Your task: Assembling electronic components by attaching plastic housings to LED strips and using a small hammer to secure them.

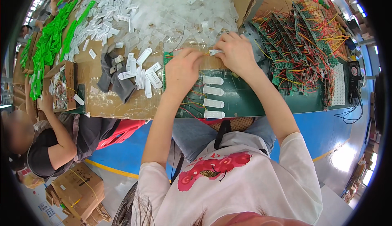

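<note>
My right hand (237,53) pinches a small white plastic piece (215,52) between thumb and fingertips, with an orange-red wire at its left end. Close by on the left, my left hand (183,71) is closed with its fingertips slightly blurred; what they hold is hidden. Beside that hand lies a green circuit board strip (167,58), partly covered by it. Below both hands, several white oblong casings (213,90) sit in a column, with red and yellow wires running left from them.
Loose white casings (152,78) and a grey glove (117,79) lie to the left. Translucent plastic parts (163,19) are heaped at the back. Wired green circuit boards (292,48) pile up on the right. A co-worker (51,144) sits at far left by a small cardboard box (70,79) and green strips (51,42).
</note>
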A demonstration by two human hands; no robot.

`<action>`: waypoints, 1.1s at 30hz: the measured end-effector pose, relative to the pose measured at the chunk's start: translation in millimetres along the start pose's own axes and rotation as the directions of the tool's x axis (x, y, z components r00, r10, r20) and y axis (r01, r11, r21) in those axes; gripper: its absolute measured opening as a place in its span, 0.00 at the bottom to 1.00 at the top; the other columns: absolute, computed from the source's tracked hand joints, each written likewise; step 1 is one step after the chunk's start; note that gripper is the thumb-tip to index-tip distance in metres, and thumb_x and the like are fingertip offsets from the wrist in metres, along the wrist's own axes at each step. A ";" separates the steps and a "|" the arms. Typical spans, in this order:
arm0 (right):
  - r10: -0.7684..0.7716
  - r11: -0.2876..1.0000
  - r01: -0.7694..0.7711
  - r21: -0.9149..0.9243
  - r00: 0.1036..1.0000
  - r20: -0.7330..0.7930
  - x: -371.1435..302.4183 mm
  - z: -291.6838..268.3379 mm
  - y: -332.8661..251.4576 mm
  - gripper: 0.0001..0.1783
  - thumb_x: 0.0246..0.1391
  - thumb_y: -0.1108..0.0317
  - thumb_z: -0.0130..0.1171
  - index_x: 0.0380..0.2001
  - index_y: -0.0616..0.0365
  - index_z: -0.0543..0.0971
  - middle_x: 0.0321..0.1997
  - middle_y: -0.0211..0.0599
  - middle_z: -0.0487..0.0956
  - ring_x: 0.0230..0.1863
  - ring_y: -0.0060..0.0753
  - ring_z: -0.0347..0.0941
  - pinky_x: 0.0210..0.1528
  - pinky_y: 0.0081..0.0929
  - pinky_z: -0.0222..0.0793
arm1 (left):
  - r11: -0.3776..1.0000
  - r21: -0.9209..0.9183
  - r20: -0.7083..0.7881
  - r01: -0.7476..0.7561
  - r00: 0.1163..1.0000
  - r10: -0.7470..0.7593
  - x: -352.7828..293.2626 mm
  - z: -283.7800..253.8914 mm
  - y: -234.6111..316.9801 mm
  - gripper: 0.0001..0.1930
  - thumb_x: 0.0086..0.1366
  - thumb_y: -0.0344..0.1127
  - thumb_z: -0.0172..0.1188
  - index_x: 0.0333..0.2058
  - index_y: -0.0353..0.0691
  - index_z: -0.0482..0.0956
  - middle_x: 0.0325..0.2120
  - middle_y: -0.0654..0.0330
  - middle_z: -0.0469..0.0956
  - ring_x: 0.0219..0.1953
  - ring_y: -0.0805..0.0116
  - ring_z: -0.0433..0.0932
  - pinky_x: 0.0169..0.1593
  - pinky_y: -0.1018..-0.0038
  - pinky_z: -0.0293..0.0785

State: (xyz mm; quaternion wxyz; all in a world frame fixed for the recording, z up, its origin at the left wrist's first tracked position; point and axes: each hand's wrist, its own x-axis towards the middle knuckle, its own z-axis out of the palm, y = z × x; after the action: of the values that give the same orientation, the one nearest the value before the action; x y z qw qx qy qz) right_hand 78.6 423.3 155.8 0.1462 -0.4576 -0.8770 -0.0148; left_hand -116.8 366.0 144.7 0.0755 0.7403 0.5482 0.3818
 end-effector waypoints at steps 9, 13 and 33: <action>-0.090 0.942 0.110 0.316 0.993 -0.077 61.6 -4.7 -20.3 0.09 0.51 0.63 0.66 0.35 0.50 0.86 0.39 0.30 0.81 0.43 0.41 0.79 0.43 0.37 0.76 | 0.974 0.133 0.147 0.184 0.968 -0.203 6.2 45.5 3.9 0.09 0.61 0.38 0.64 0.38 0.41 0.84 0.37 0.54 0.82 0.34 0.50 0.82 0.34 0.57 0.77; -0.460 0.809 0.397 0.433 0.887 0.046 99.3 -1.4 -86.4 0.12 0.49 0.57 0.68 0.36 0.48 0.86 0.41 0.29 0.81 0.45 0.43 0.79 0.45 0.40 0.75 | 0.969 0.246 -0.218 0.007 0.975 0.048 -11.5 70.8 -19.9 0.20 0.62 0.39 0.62 0.52 0.37 0.79 0.49 0.46 0.79 0.52 0.48 0.78 0.50 0.57 0.74; -0.131 0.643 0.085 0.761 0.991 0.000 76.0 -20.7 -81.2 0.14 0.57 0.72 0.66 0.27 0.59 0.69 0.27 0.26 0.72 0.30 0.19 0.64 0.33 0.23 0.63 | 0.992 -0.112 -0.077 0.062 0.995 -0.071 -1.6 91.1 -30.8 0.12 0.55 0.34 0.63 0.38 0.39 0.79 0.38 0.49 0.82 0.43 0.48 0.82 0.46 0.57 0.77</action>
State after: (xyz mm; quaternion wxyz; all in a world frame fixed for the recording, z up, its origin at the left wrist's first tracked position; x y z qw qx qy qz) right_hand -22.7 433.5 204.9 0.2987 -0.3013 -0.8320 0.3575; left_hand -81.2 404.5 64.1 0.1061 0.7004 0.5534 0.4381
